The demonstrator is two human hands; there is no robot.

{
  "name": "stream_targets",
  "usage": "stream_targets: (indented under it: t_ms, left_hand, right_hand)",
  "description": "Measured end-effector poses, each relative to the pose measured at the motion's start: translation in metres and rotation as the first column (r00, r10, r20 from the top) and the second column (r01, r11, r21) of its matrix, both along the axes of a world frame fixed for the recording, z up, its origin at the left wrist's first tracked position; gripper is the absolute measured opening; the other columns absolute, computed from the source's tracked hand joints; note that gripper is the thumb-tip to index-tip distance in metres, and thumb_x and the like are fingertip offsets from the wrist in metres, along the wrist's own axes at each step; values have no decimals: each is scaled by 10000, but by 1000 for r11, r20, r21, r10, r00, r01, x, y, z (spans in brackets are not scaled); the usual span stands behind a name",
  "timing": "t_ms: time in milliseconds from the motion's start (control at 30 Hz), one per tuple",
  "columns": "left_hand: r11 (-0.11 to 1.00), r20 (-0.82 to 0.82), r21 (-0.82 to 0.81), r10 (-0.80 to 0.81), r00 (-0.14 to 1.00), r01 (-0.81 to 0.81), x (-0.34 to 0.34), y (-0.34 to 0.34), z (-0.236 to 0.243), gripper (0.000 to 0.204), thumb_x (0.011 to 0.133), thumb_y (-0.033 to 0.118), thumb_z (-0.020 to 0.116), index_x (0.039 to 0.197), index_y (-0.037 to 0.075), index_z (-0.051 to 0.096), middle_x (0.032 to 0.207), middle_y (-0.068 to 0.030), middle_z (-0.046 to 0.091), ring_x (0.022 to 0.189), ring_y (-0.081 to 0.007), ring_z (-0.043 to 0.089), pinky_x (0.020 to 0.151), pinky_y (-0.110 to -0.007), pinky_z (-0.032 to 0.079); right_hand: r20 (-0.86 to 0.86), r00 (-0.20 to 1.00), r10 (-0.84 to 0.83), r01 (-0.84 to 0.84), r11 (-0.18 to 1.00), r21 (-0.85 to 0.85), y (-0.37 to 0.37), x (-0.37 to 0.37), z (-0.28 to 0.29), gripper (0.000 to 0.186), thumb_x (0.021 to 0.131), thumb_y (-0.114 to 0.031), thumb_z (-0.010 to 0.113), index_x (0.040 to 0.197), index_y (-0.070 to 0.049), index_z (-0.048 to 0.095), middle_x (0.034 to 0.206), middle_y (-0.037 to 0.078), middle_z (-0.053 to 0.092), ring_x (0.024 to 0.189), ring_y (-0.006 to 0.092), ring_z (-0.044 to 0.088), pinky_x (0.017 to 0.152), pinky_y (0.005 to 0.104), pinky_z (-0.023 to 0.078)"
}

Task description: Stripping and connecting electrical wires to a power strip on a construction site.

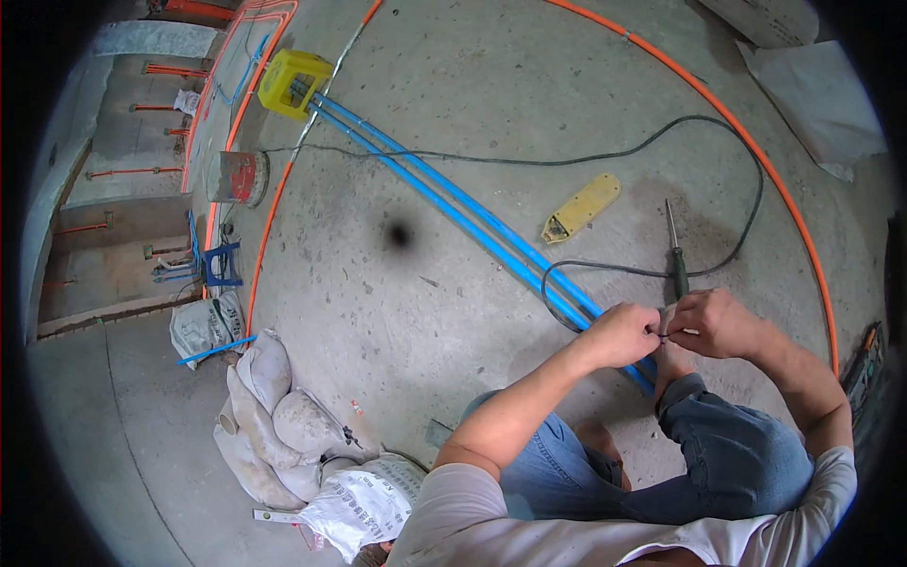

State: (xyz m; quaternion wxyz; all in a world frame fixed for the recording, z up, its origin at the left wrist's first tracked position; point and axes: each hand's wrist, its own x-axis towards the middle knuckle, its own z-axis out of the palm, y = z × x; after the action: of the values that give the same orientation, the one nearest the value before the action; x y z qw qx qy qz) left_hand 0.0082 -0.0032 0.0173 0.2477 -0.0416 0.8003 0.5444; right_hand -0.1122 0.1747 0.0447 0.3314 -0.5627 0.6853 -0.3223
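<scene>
My left hand (624, 334) and my right hand (710, 323) meet above my foot, fingertips pinched close together. Between them is a thin dark wire, mostly covered by the fingers. A black cable (652, 272) loops over the floor and passes behind my left hand; whether the wire belongs to it is hidden. Just beyond my right hand lies a screwdriver (677, 260) with a dark handle, its shaft pointing away. A flat, elongated yellow plastic piece (582, 208) rests farther off. Two long blue pipes (472, 213) run diagonally beneath my left hand.
Far left, the pipes' ends reach a yellow plastic frame (295, 83). A red-and-grey bucket (244, 178) stands nearby. Orange conduit (756, 142) curves along the right. Filled sacks (269, 416) and a white printed bag (364, 501) lie lower left. Tools (862, 364) sit at the right edge.
</scene>
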Motion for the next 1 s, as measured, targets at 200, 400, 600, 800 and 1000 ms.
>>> stream_targets:
  t_ms: [200,400,600,800,1000]
  left_hand:
    - [995,-12,-34,-92,996,92,3,3,-3,182,737,136,603,845,4,666,811,-221,650,785,-388,635,687,-442,505]
    - [978,44,-146,-147,988,151,8,-3,-2,180,742,144,583,837,14,663,821,-234,644,827,-418,617,731,-487,496]
    - [990,-75,-77,116,990,-121,6,-10,-11,155,753,142,577,813,16,646,785,-205,647,793,-404,621,706,-476,497]
    - [973,-140,-43,217,966,-225,12,-10,-20,129,765,138,581,788,25,641,755,-184,647,757,-383,624,684,-459,498]
    - [969,-182,-28,235,955,-244,10,-11,-23,116,765,136,584,763,29,627,732,-179,638,757,-388,624,681,-469,494]
  right_hand:
    - [-240,952,188,-198,980,-19,-1,7,-6,105,722,-164,616,725,-60,599,711,95,569,726,275,602,623,388,503]
    - [-311,881,358,-383,923,-22,-16,10,-4,148,693,-196,608,737,-56,589,743,109,572,713,288,608,615,391,505]
    - [126,947,-294,252,929,272,-15,12,-18,142,787,-126,666,871,-12,656,779,119,627,711,240,621,640,354,501]
    - [512,487,-708,284,682,674,-19,16,-26,196,874,-197,643,843,-4,662,667,31,604,577,108,578,529,250,461]
    - [561,356,-747,175,643,745,-28,7,-28,202,864,-218,660,820,-21,659,647,11,595,527,88,559,469,221,422]
